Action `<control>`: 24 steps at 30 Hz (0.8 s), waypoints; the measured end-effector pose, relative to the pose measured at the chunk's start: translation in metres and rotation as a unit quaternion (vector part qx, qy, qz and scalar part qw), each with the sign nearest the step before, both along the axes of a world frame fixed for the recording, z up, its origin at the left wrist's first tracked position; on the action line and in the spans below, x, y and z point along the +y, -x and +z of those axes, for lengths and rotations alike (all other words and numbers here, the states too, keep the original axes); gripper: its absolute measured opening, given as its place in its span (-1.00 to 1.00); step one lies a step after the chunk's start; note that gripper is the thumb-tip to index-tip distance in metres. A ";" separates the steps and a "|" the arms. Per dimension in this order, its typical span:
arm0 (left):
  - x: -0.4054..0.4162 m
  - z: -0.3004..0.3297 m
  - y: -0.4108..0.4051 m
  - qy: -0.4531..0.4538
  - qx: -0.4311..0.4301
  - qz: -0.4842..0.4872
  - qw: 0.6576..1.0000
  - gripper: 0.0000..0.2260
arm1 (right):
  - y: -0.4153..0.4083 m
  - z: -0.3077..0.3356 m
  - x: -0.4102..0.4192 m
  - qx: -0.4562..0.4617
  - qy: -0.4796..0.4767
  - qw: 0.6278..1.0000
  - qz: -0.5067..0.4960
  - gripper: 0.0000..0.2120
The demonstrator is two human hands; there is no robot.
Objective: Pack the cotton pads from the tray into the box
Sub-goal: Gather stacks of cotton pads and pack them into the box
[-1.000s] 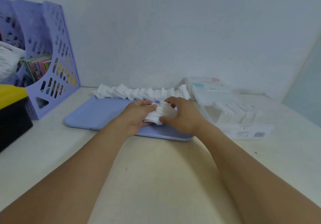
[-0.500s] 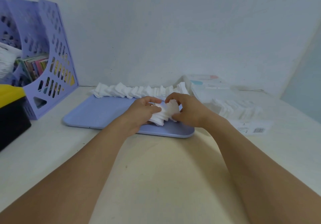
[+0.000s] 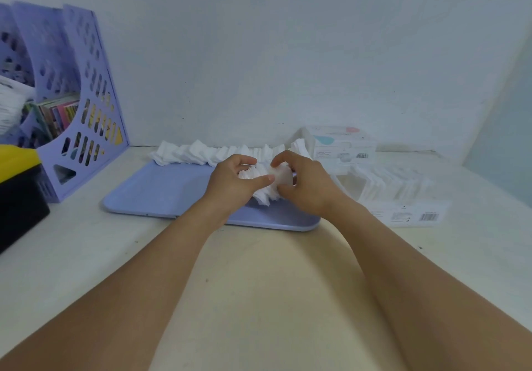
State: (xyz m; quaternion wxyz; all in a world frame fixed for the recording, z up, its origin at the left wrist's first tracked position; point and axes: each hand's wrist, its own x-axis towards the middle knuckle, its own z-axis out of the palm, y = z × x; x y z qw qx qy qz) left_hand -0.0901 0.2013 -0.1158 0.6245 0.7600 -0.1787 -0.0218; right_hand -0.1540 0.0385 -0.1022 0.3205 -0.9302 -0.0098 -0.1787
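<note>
**Both hands press a bunch of cotton pads together over the tray**

The left hand (image 3: 230, 180) and the right hand (image 3: 305, 183) meet above the right part of the flat lilac plastic tray (image 3: 161, 195). Between them they hold a small stack of white square cotton pads (image 3: 266, 180). The left hand curls around the stack from the left side, with the thumb lying across the front of it. The right hand closes on the stack from the right, with the fingers bent over the top. The lower edges of the held pads hang just above the tray surface, or touch it; I cannot tell which.

A long row of loose white cotton pads (image 3: 207, 153) lies along the far edge of the tray, near the wall. To the right of the tray stands the clear plastic box (image 3: 403, 198) with a barcode label on its front, and white pads are already inside it. Behind this box stands a white carton with pink and blue marks (image 3: 339, 143).

At the left side of the pale table (image 3: 259, 284) there is a lilac perforated file holder (image 3: 83, 128) with coloured booklets in it, and in front of it a black container with a yellow top (image 3: 17, 186).
</note>
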 end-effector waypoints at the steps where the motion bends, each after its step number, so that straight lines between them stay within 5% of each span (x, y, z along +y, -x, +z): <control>1: 0.000 0.001 0.001 -0.006 -0.011 -0.004 1.000 -0.38 | 0.000 0.000 0.000 0.004 -0.009 1.000 0.002 -0.59; 5: 0.003 0.005 0.001 -0.051 -0.069 -0.028 0.996 -0.31 | 0.000 0.002 -0.001 0.027 -0.034 0.999 0.000 -0.37; 11: 0.006 0.003 0.001 -0.085 -0.112 -0.059 0.988 -0.23 | -0.003 0.006 -0.001 0.050 -0.165 0.985 0.008 -0.49; 24: 0.006 0.004 0.003 -0.066 -0.113 -0.124 0.984 -0.11 | -0.005 0.002 -0.004 0.044 -0.131 0.989 -0.045 -0.56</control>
